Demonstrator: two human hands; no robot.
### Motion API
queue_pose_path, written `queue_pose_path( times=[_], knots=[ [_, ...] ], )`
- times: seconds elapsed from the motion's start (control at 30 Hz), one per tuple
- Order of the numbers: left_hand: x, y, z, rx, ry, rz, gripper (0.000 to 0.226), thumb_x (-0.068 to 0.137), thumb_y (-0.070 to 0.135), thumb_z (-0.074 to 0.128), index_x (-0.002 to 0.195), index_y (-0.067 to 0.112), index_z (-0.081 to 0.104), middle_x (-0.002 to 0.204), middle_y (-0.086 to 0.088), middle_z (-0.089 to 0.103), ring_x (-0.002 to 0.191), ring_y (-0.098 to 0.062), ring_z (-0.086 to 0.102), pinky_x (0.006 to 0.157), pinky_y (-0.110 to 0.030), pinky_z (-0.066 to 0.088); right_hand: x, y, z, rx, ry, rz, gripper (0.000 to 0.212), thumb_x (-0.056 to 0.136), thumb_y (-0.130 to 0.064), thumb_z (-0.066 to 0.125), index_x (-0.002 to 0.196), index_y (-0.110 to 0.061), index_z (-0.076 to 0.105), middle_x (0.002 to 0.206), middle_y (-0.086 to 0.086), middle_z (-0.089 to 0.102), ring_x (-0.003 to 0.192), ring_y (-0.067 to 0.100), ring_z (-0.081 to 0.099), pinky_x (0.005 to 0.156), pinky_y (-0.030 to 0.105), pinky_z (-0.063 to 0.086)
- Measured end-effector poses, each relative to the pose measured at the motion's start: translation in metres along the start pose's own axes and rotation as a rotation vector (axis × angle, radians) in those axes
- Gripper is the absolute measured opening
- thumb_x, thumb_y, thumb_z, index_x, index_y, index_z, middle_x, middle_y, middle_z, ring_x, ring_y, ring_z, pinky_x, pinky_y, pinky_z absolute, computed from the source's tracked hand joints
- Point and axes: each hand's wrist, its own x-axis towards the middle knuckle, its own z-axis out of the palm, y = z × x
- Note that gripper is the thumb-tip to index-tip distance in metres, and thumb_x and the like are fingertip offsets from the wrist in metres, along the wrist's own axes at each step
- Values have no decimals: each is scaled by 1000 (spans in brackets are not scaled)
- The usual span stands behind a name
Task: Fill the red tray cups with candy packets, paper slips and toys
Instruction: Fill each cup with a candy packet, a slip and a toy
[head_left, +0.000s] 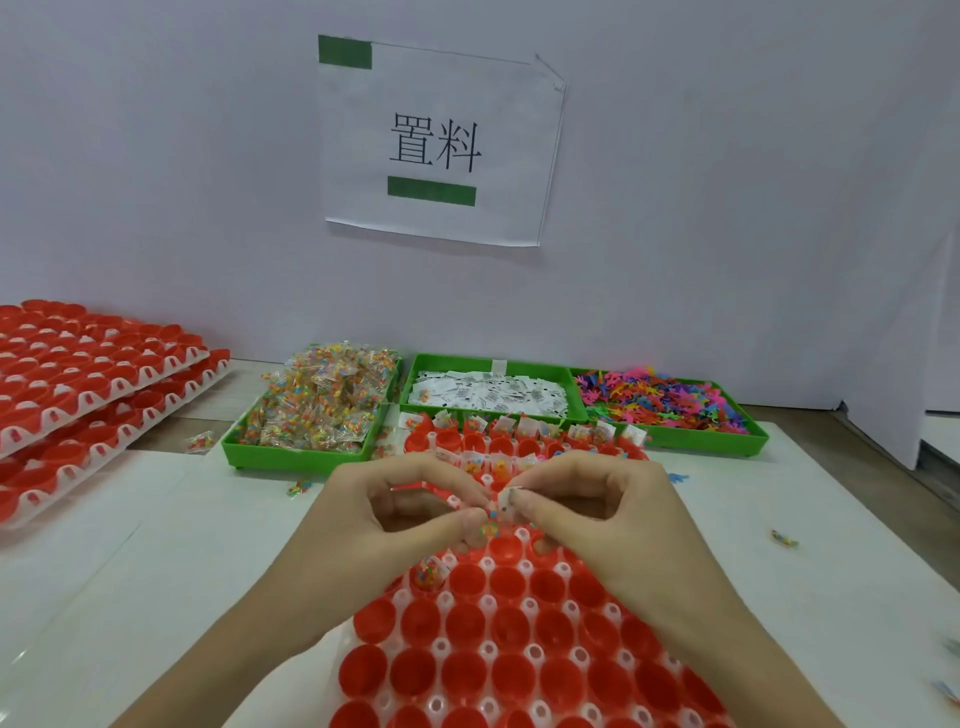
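The tray of red cups (519, 649) lies in front of me. Its far rows hold packets and white slips; the near cups show only red. My left hand (395, 514) and right hand (597, 504) meet above the tray's middle. My right hand pinches a white paper slip (505, 503). My left hand's fingertips pinch a candy packet (487, 525) just below the slip. One cup on the left holds a candy packet (428, 574).
Three green bins stand behind the tray: candy packets (317, 405), paper slips (488, 392), coloured toys (670, 402). Stacked trays of red cups (78, 384) sit at the far left. A white wall with a paper sign (436, 140) rises behind. Stray packets lie on the table.
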Motion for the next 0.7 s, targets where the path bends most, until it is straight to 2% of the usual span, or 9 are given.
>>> queue_pose_path(
  times=[0.1,0.2,0.23,0.3,0.4,0.57,0.7],
  knots=[
    [-3,0,7,25,2,-10,17,82,22,85,99,19,80,86,-12,79,82,-31,77,81,-44,61,-7,2,4,-60,-14,-36,6,87,-21,80,86,-26,81,82,-4,78,73,13,74,66,24,59],
    [-5,-1,12,56,43,18,13,82,23,84,94,22,80,78,-10,78,76,-26,76,72,-35,61,-12,4,5,-69,-37,-34,13,90,-18,76,90,-30,81,83,-6,78,74,15,74,65,24,59],
    [-5,-2,13,70,54,32,12,81,23,84,93,23,80,78,-10,78,75,-24,76,70,-30,61,-13,6,5,-74,-41,-31,17,92,-16,74,91,-32,81,84,-6,78,75,15,75,66,24,59],
    [-4,-3,14,83,84,61,16,81,19,85,95,21,78,82,-10,78,75,-25,76,72,-31,61,-14,7,5,-68,-51,-17,23,94,-11,71,93,-32,81,84,-5,78,77,15,74,68,24,59],
    [-4,-4,14,85,100,91,28,79,15,85,104,24,76,89,-9,78,79,-25,76,75,-32,62,-15,7,5,-39,-65,13,24,93,-8,70,92,-30,80,84,-2,77,79,15,74,70,24,58],
    [-3,-6,13,141,72,75,12,80,23,84,91,27,82,88,-4,79,82,-18,77,75,-26,61,-17,5,5,-2,-55,35,18,94,-6,69,93,-22,78,86,0,78,80,15,75,68,23,58],
    [-4,-5,12,81,67,-9,10,79,22,83,88,22,80,83,-9,78,77,-22,76,76,-37,62,-6,2,-12,-70,8,28,19,98,-5,63,96,-18,77,86,1,78,76,15,75,66,22,58]
  ],
)
